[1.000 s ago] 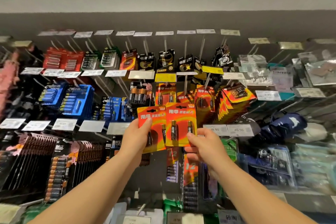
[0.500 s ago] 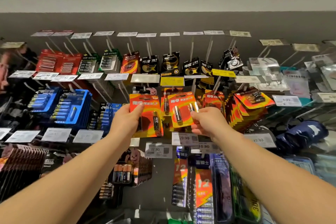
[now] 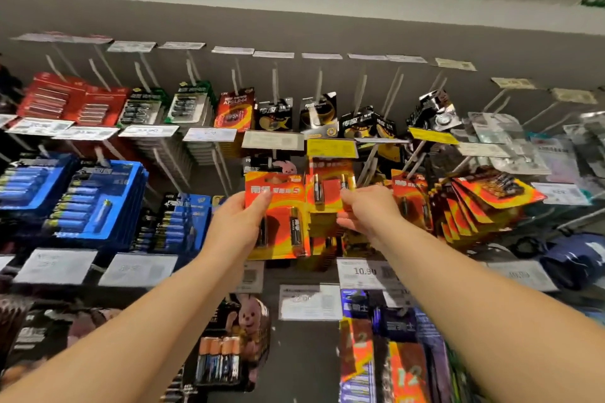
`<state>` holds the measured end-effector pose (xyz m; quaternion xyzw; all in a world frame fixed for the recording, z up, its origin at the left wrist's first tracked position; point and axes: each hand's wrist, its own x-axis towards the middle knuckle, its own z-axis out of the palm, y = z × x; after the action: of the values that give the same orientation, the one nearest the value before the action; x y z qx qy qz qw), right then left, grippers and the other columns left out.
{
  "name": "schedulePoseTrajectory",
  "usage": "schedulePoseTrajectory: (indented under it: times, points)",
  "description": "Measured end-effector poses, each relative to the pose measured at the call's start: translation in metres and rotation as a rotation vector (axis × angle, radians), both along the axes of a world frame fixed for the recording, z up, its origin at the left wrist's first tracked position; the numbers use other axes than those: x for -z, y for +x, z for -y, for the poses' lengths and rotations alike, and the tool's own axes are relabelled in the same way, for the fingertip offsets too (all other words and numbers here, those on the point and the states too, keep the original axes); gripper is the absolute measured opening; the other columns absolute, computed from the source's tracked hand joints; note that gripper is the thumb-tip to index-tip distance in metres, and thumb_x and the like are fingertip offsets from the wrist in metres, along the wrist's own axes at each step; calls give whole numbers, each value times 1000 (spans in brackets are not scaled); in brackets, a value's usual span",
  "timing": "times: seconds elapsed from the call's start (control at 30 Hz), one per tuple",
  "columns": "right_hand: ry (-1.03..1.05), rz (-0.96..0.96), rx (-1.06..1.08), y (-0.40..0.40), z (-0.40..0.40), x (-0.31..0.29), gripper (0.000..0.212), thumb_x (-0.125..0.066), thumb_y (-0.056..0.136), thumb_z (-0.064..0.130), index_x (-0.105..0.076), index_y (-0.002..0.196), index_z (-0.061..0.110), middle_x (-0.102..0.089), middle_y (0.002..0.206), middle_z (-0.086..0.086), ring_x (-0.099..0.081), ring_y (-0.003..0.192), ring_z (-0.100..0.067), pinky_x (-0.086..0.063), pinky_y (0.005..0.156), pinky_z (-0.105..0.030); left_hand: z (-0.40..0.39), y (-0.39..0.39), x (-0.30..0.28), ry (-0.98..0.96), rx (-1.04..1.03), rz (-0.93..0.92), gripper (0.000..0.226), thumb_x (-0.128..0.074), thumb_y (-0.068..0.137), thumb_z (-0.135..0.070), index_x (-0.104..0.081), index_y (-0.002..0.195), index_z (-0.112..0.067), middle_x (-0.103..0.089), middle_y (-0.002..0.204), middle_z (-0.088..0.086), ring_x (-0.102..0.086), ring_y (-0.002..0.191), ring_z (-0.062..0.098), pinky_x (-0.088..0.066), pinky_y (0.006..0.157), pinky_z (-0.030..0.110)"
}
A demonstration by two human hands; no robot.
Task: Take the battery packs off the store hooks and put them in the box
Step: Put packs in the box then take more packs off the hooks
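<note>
Two orange battery packs have risen back toward the hooks: left hand [image 3: 240, 222] grips one pack [image 3: 278, 216]; right hand [image 3: 366, 209] pinches another [image 3: 327, 186], so boxing waits.

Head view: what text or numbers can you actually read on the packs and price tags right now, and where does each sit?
"10.9", last character unclear: white price tag below the right hand.
"12": orange pack at the bottom right.
"5": orange battery pack in the left hand's grip.
"16": blue pack, left.
Brand characters on the packs and all other tags: too blurred to read.
</note>
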<state>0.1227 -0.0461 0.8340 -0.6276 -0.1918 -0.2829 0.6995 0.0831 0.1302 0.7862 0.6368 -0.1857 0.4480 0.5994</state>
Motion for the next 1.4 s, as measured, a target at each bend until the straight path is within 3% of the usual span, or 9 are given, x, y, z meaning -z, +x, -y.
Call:
schedulePoseTrajectory:
  times: [0.1, 0.23, 0.43, 0.53, 0.67, 0.83, 1.1, 1.27, 1.4]
  points:
    - [-50, -58, 48, 7, -7, 1, 28, -61, 95, 14, -55, 116, -4, -58, 82, -11, -63, 70, -22, -58, 52, -30, 0, 5, 1, 3, 26, 20, 22, -52, 98, -47, -64, 100, -29, -74, 95, -3, -71, 86, 16, -55, 69, 33]
    - [-156, -96, 65, 18, -4, 6, 42, -62, 94, 19, -49, 130, 0, -61, 88, -13, -63, 72, -23, -57, 49, -27, 3, 10, 8, -46, 75, -2, 21, -52, 98, -46, -64, 93, -30, -76, 94, 1, -72, 88, 20, -57, 82, 44]
    - [-380, 160, 487, 15, 27, 14, 33, -56, 91, 44, -47, 85, 13, -44, 71, 5, -43, 62, -12, -34, 56, -29, 5, 6, 13, -79, 99, 6, 20, -49, 100, -44, -62, 95, -30, -76, 90, -4, -73, 88, 17, -58, 86, 45]
    - [-438, 289, 297, -15, 30, 25, 28, -58, 92, 44, -59, 99, 16, -57, 94, 5, -55, 84, -13, -46, 72, -32, 15, 0, 10, -88, 113, 33, 21, -49, 100, -44, -63, 98, -28, -77, 91, -3, -74, 88, 17, -59, 84, 44]
    - [-685, 82, -90, -37, 15, 42, 42, -67, 85, 41, -56, 115, 13, -65, 108, -2, -69, 89, -17, -56, 64, -27, 35, -1, 9, -74, 160, 38, 22, -50, 99, -44, -65, 100, -29, -77, 92, -4, -74, 89, 17, -57, 87, 46]
    - [-454, 42, -180, -40, 19, 43, 12, -67, 91, 19, -59, 91, 10, -63, 82, -7, -64, 62, -14, -54, 52, -25, 47, -7, 4, -30, 227, -28, 30, -52, 99, -42, -63, 114, -20, -75, 105, 4, -72, 98, 23, -59, 79, 40]
    - [-281, -63, -101, -29, 32, 20, 14, -66, 92, 17, -59, 96, 5, -61, 78, -10, -59, 62, -16, -56, 59, -26, 37, -18, 0, 41, 251, -167, 27, -51, 100, -42, -52, 117, -22, -66, 116, 2, -62, 107, 18, -51, 90, 38]
    - [-240, -2, -38, -14, 18, 8, 56, -64, 92, 21, -41, 141, 4, -63, 97, -10, -63, 68, -15, -53, 52, -24, 29, -24, -1, 85, 192, -165, 19, -50, 100, -39, -56, 108, -22, -67, 104, -3, -63, 107, 17, -53, 89, 36]
    - [-169, 5, 5, -2, 10, 5, 65, -63, 93, 20, -31, 148, 10, -62, 100, -9, -61, 65, -12, -49, 46, -21, 24, -27, -4, 123, 156, -154, 15, -52, 99, -39, -58, 99, -25, -69, 101, -3, -65, 99, 11, -55, 87, 36]
